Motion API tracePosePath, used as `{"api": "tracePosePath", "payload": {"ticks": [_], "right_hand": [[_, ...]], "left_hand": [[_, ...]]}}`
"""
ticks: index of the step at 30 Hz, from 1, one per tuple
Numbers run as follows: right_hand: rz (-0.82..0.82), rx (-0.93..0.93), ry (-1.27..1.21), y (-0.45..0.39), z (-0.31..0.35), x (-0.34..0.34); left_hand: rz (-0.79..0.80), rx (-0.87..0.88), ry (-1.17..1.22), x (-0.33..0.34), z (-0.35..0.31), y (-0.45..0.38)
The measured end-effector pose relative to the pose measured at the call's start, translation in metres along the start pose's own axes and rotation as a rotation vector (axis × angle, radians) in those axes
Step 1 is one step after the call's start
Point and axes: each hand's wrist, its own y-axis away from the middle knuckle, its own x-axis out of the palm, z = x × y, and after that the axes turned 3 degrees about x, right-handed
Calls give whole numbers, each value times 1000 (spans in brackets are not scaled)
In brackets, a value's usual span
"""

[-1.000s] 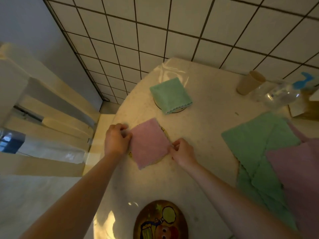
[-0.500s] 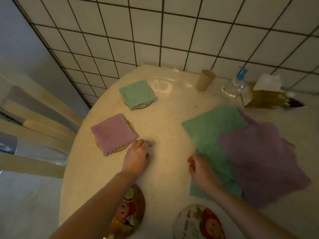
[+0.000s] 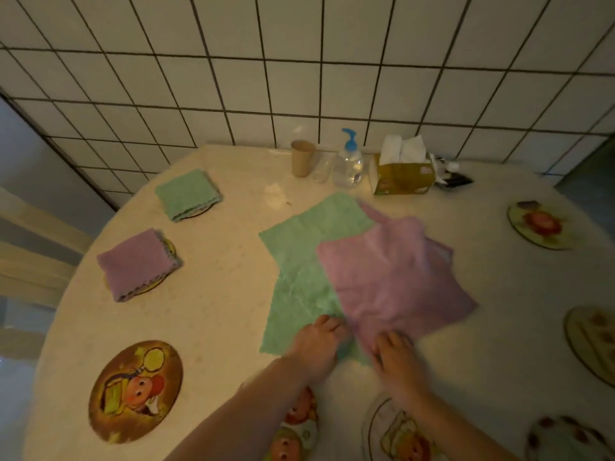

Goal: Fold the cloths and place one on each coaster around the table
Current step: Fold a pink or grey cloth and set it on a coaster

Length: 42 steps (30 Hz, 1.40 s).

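An unfolded pink cloth [image 3: 392, 277] lies on top of an unfolded green cloth [image 3: 299, 261] in the middle of the round table [image 3: 216, 327]. My left hand [image 3: 316, 347] and my right hand [image 3: 396, 357] are side by side at the pink cloth's near corner, fingers curled onto its edge; the picture is blurred there. A folded green cloth [image 3: 188, 194] and a folded pink cloth [image 3: 138, 262] each sit on a coaster at the left. A bare cartoon coaster [image 3: 134, 390] lies near left, with several more bare coasters [image 3: 539, 224] along the near and right rim.
At the back by the tiled wall stand a paper cup [image 3: 302, 158], a clear pump bottle with a blue top [image 3: 347, 164] and a tissue box [image 3: 402, 176]. Chair backs [image 3: 30, 261] stand off the table's left edge.
Both hands left the folded pink cloth on its coaster at the left and moved right to the near corner of the unfolded pile. The camera swung right with them.
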Motion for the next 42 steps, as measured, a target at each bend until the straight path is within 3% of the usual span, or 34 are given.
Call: {"api": "tracePosePath", "payload": {"ticks": [2, 8, 13, 16, 21, 31, 34, 38, 42], "right_hand": [[-91, -58, 4, -3, 1, -3], [-140, -86, -266, -10, -7, -41], [-235, -181, -593, -29, -20, -93], [-361, -219, -680, -37, -20, -123], [-365, -248, -744, -51, -23, -159], [-539, -243, -570, -53, 4, -191], [-578, -242, -547, -44, 26, -192], [-486, -302, -635, -26, 73, -186], [-327, -211, -746, -5, 113, -172]], "left_hand": [[14, 17, -45, -1, -8, -13], [55, -42, -99, -13, -5, -47], [-103, -135, -112, -29, -2, -83], [-202, -189, -127, -44, 3, -109], [-384, -267, -74, -75, 27, -123], [-830, -302, 254, -132, 63, -35], [-866, -275, 229, -142, 75, 9], [-881, -326, 288, -149, 94, 80], [-807, -346, 390, -155, 113, 147]]}}
